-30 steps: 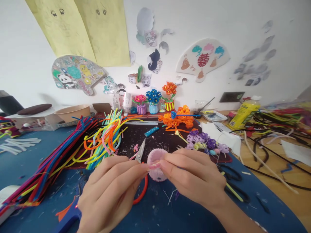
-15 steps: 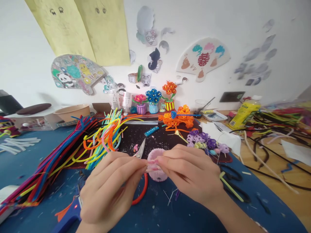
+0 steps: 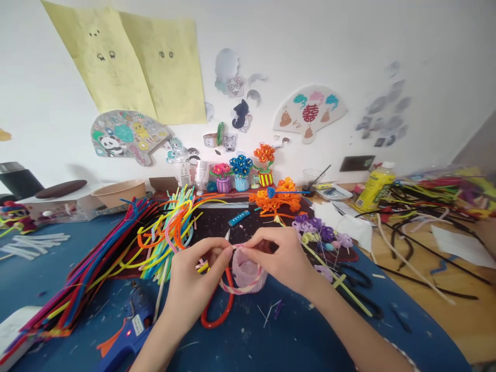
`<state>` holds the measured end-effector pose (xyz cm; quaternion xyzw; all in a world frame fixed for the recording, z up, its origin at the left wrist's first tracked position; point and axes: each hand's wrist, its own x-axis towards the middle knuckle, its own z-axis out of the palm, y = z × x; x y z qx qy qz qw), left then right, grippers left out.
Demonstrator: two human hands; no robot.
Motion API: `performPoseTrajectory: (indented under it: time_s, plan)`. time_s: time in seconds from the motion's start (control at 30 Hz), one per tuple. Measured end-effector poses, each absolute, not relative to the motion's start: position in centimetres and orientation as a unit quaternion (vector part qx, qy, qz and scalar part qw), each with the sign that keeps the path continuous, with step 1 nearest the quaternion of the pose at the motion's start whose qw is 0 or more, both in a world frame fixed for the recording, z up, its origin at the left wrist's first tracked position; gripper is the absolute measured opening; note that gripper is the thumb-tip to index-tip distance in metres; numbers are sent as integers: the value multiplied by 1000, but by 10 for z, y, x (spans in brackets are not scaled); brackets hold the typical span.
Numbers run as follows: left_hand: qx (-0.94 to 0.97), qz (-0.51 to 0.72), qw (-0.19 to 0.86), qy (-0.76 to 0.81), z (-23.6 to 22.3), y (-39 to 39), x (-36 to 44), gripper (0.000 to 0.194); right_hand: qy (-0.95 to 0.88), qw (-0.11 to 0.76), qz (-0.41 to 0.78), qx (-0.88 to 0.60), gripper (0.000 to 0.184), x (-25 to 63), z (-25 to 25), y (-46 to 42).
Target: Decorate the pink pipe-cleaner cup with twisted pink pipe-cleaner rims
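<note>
A craft table (image 3: 240, 351), seemingly in a home: pipe cleaners (image 3: 93, 258) and a glue gun (image 3: 124, 343) lie left of the left hand (image 3: 196, 274), drawings (image 3: 172, 82) on the wall (image 3: 302, 41) beyond.

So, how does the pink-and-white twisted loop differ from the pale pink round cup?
The loop is thin and striped; the cup is walled and mostly one colour. The left hand and right hand hold the loop; neither grips the cup. Both things are pinkish and rounded.

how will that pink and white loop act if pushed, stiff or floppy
The twisted loop is probably light, being a thin strand pinched by the left hand and right hand. It would likely bend yet hold some shape, since it bows out in a rounded curve.
</note>
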<state>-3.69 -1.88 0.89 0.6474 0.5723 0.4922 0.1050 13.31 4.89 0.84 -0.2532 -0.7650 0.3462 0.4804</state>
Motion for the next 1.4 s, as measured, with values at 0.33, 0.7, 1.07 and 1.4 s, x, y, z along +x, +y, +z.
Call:
performPoseTrajectory:
  time_s: [0.33,0.7,1.07,1.4]
  plan:
    - [650,470,140,581,14,-16,-33,23,-759,431,395,-287,13,135,2,58]
    - [666,446,135,583,10,-16,-35,23,-784,417,374,-267,14,134,-5,64]
    - [671,439,135,582,6,-15,-37,22,-798,408,356,-264,11,133,-6,64]
    - [661,455,140,581,5,-13,-39,22,-796,430,344,-252,14,134,-10,66]
